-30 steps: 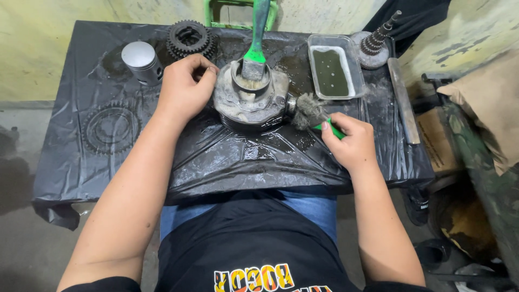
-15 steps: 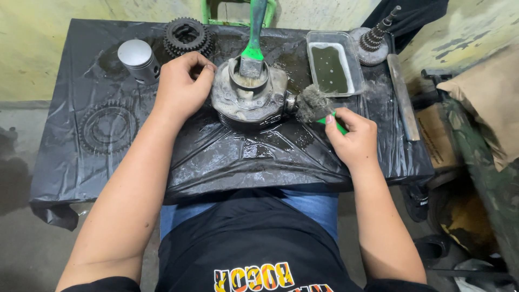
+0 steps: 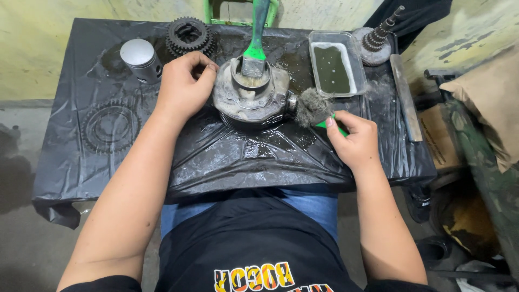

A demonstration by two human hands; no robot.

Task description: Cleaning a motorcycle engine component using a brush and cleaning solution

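While the left hand (image 3: 183,86) presses curled fingers against the left side of the grey metal engine part (image 3: 250,98), the right hand (image 3: 354,141) is closed around the green handle of a small brush (image 3: 316,111) — its frayed grey bristles touch the part's right side. The engine part sits mid-table, towards the far edge, on wet black plastic sheeting (image 3: 238,157). A second brush (image 3: 254,46), green-handled, stands bristles-down in the part's round bore, its handle leaning away from the person.

Around it: a silver piston (image 3: 140,58) at far left, a dark cluster of gears (image 3: 189,33) just behind the left hand, a flat toothed gear (image 3: 111,127) lying near the left forearm. To the right — a clear rectangular tray (image 3: 333,67) of murky green liquid, a stepped gear shaft (image 3: 376,40) behind it, and a long flat metal bar (image 3: 404,97) near the table's right edge.
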